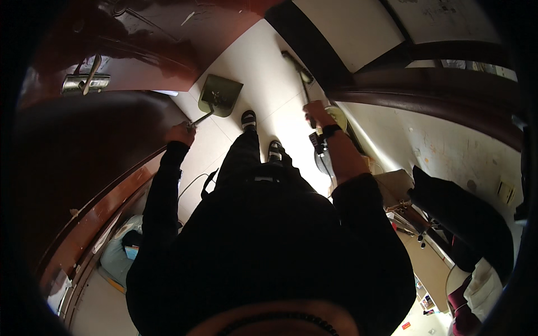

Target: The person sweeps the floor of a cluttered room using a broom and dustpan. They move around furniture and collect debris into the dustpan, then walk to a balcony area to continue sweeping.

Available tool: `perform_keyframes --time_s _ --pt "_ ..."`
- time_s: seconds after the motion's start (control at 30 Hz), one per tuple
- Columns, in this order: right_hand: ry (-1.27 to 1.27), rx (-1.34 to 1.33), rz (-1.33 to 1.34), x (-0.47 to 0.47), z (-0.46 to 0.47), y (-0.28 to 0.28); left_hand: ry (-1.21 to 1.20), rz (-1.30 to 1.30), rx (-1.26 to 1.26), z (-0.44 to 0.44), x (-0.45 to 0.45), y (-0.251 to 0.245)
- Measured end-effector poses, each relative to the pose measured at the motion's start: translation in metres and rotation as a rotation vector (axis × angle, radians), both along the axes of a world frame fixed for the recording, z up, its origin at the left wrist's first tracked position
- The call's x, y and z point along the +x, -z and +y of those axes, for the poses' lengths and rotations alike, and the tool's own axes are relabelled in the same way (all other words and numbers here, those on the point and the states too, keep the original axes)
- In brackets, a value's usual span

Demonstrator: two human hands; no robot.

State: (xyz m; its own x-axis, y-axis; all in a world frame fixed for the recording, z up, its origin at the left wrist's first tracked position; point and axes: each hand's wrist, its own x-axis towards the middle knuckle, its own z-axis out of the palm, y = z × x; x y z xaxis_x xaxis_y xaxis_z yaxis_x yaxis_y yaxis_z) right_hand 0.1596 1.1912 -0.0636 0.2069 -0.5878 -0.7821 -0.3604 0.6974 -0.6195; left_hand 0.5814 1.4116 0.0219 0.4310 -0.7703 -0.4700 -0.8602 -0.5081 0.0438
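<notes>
My left hand (181,134) is closed around the handle of a dustpan (221,94). The green-grey pan is down at the pale tiled floor, left of my feet, with some dark bits on it. In my right hand (318,114) is the handle of a broom (301,71). Its narrow head reaches ahead to the floor at the foot of the dark wooden frame. A dark band circles my right wrist. Just beside that wrist are a small black plug-like object (316,143) and a cord, partly hidden by my arm.
A glossy red-brown door (138,50) with a metal lever handle (89,80) stands at the left. Dark wooden framing (311,38) and a marked white wall (441,147) rise on the right. Behind my right arm are a yellowish round container (337,115) and a black cloth (462,210).
</notes>
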Motion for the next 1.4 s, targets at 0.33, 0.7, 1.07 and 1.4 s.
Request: perform_keyframes --time_s 0.33,0.7,1.07,1.4 --pt "-0.529 -0.001 -0.251 0.078 0.007 -0.057 0.063 0.128 0.000 -0.058 0.042 0.016" --pt "-0.054 0.227 0.042 -0.040 -0.132 -0.102 0.108 0.133 -0.175 -0.153 0.029 -0.005" --pt "0.616 0.061 0.008 -0.144 -0.268 -0.049 0.324 0.044 -0.136 -0.355 -0.056 -0.025" --pt "0.451 0.314 -0.232 -0.091 -0.296 -0.015 0.572 0.068 -0.034 -0.530 -0.155 -0.006"
